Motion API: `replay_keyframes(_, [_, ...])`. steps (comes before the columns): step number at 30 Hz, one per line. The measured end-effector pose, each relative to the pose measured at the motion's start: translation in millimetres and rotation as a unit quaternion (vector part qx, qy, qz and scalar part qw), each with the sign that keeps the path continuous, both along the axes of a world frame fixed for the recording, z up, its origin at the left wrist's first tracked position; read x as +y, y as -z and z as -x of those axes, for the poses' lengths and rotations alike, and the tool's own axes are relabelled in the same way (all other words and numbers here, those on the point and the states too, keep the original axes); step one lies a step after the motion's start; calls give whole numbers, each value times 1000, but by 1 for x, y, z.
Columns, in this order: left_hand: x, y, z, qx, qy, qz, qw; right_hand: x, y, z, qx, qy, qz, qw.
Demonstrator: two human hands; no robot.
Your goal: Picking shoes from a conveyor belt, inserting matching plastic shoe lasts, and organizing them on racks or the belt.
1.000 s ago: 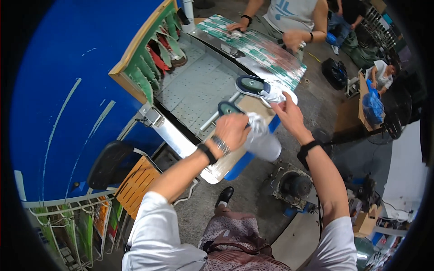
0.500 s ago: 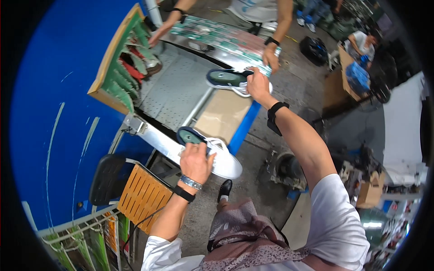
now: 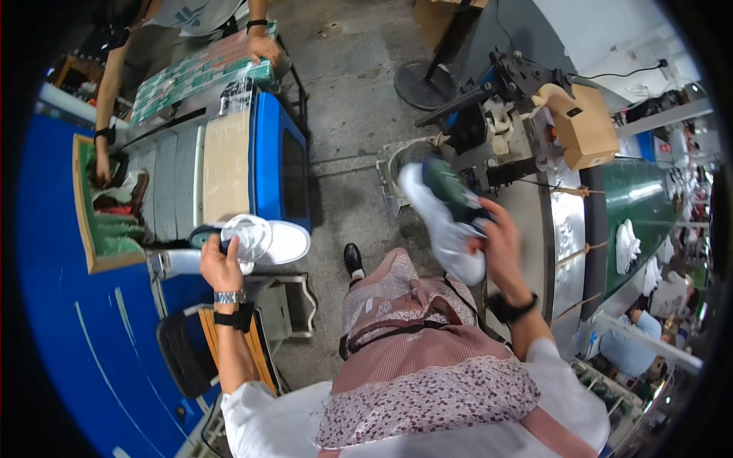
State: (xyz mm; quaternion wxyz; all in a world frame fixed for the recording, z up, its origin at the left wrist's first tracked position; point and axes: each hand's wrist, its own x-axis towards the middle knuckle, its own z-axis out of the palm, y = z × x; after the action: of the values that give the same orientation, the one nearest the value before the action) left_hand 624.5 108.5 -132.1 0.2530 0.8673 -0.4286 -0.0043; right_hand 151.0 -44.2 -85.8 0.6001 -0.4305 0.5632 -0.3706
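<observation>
In my left hand (image 3: 220, 266) is a white lace-up sneaker (image 3: 281, 243), its fingers closed at the heel and the toe facing right. This shoe is level with the near end of a conveyor (image 3: 227, 172). My right hand (image 3: 500, 243) grips a second white sneaker (image 3: 456, 256) by its dark heel end. That one is tilted, a bit blurred, and its dark green insole shows. It hangs in the air in front of a dark metal machine (image 3: 496, 122).
Across the conveyor, a co-worker's hand (image 3: 262, 47) rests on a green-patterned board (image 3: 195, 80); the other reaches to shoes by a strip curtain (image 3: 114, 198). A stool (image 3: 206, 336) stands at lower left. On the right are a cardboard box (image 3: 584, 126) and a green-topped bench (image 3: 637, 221).
My view has swung right, toward the machine. Both sneakers have come away from over the conveyor belt, the right one swinging far to the right. One of the co-worker's hands has moved to the curtain.
</observation>
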Motion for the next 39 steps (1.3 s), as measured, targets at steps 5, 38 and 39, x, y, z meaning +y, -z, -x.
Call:
replay_keyframes(5, [-33, -35, 127, 159, 66, 63, 983, 63, -4, 229, 81, 199, 55, 975])
replay_keyframes(38, [-86, -120, 622, 463, 330, 46, 822, 19, 5, 353, -597, 13, -240, 765])
replay_keyframes(39, [-75, -120, 620, 428, 335, 4, 839, 19, -3, 352, -561, 32, -229, 795])
